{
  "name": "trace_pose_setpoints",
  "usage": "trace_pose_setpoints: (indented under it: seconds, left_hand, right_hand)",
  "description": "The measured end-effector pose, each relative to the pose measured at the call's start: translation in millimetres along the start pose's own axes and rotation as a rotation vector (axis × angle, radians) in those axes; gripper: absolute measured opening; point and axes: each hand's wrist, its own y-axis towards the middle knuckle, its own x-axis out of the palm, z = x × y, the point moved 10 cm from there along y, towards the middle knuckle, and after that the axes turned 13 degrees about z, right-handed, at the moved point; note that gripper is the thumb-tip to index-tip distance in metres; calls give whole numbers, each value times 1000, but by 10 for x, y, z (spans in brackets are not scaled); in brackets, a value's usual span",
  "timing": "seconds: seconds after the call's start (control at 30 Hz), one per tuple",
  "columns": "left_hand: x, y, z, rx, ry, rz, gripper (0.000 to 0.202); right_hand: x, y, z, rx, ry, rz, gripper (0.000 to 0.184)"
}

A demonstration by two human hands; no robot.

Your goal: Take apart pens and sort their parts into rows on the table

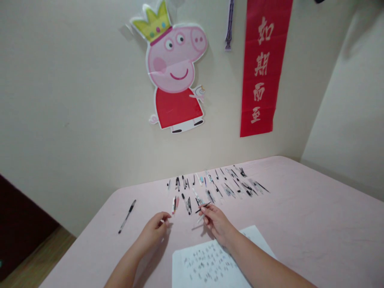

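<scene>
My right hand [217,223] pinches a thin black pen part [203,207] between thumb and fingers, just above the table. A slim whitish stick [200,219] shows below those fingertips; I cannot tell whether it is held too. My left hand [154,231] rests low over the table with its fingers loosely curled and nothing visible in them. Close to its fingertips lies a short white and pink pen piece [173,205] with a dark strip beside it. Beyond both hands, several pen parts, caps and refills [186,204] lie in small groups in rough rows.
A whole black-gripped pen [127,216] lies apart at the left. Under my right forearm is a white sheet with handwriting [207,262]. The pink-covered table [315,224] meets the wall, where a cartoon pig cutout [177,76] and a red banner [264,68] hang.
</scene>
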Motion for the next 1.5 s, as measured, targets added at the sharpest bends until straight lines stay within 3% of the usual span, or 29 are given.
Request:
trace_pose_setpoints:
  seconds: [0.13, 0.23, 0.37, 0.63, 1.23, 1.4, 1.5]
  left_hand:
    - [-269, 160, -80, 177, 257, 110, 25]
    - [-300, 167, -110, 226, 444, 90, 27]
    - [-331, 115, -80, 190, 658, 52, 29]
    - [-348, 52, 73, 250, 930, 2, 27]
    - [-419, 91, -4, 193, 960, -2, 30]
    - [-456, 126, -86, 158, 846, 4, 29]
    - [-516, 171, -120, 108, 616, 75, 26]
  right_hand:
    - [10, -4, 12, 8, 10, -21, 41]
    - [6, -1, 18, 9, 13, -32, 40]
    - [-19, 17, 36, 10, 7, -25, 39]
    - [-33, 42, 64, 12, 6, -26, 31]
    - [-22, 26, 39, -1, -14, -28, 33]
    - [-21, 29, 38, -5, -14, -34, 33]
    - [-21, 23, 32, -5, -28, -28, 32]
